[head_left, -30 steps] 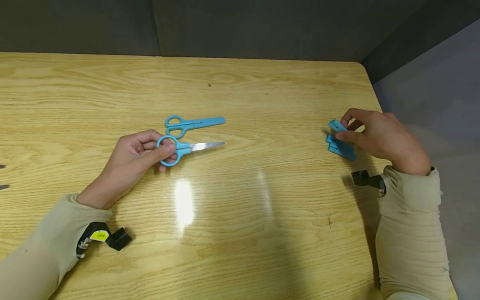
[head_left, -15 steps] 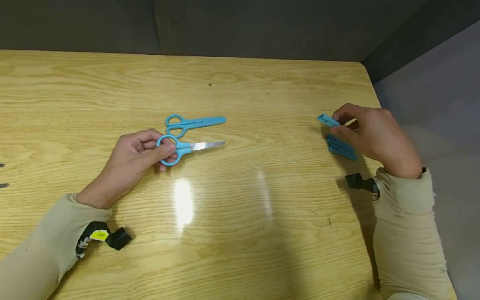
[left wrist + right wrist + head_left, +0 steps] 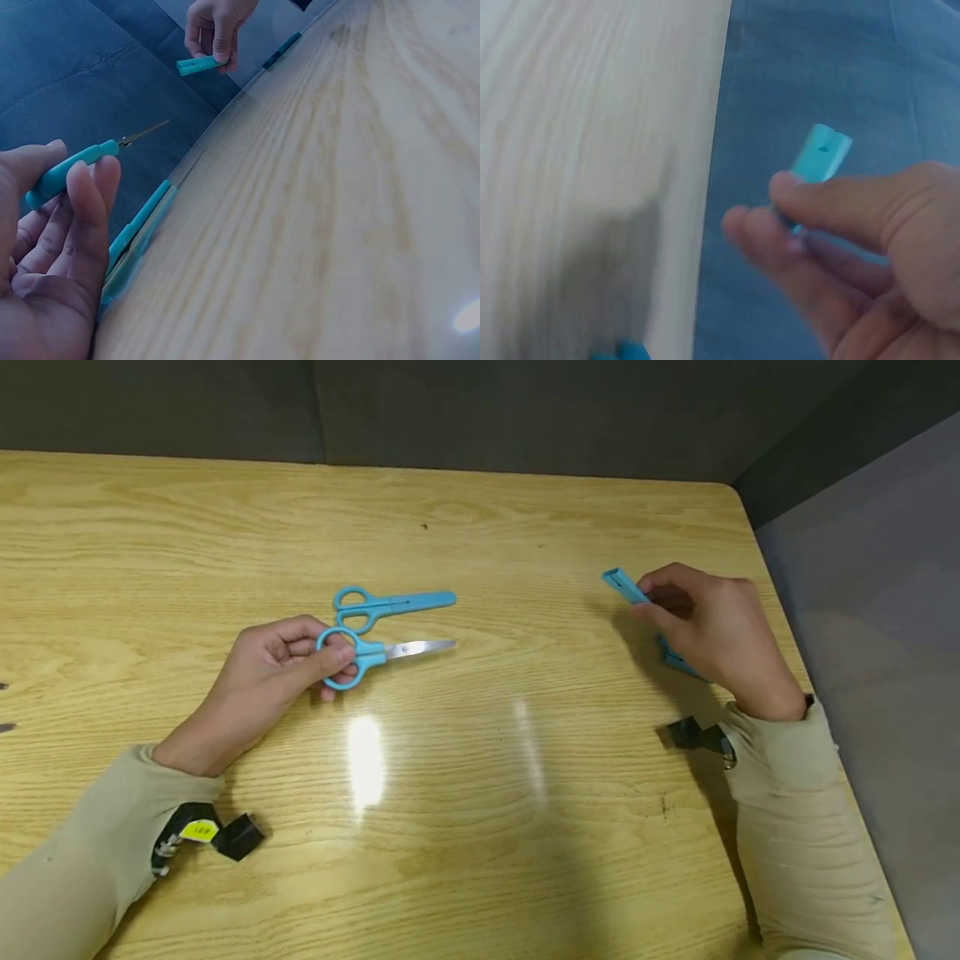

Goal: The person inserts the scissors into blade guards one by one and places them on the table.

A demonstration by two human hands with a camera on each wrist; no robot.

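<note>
two scissors, one bare blade

left hand [image 3: 273,672] grips scissors [image 3: 367,653] by the loops, blade bare, pointing toward the right hand [image 3: 708,622]. right pinches a cap [image 3: 626,585] in the air, spare caps [image 3: 675,660] beneath. risk: a misaligned cap jams or slips, fingertip meets the tip. capped pair [image 3: 390,603] lies just beyond the left.

The right hand [image 3: 712,627] covers most of the blue cap [image 3: 621,583] it pinches, and hides nearly all of the blue pieces [image 3: 678,662] lying under it on the bench [image 3: 480,827]. The right wrist view is blurred. In the left wrist view the left hand [image 3: 45,255] is cut off by the frame's edge, and its fingers hide the handle of the scissors [image 3: 82,161].
</note>
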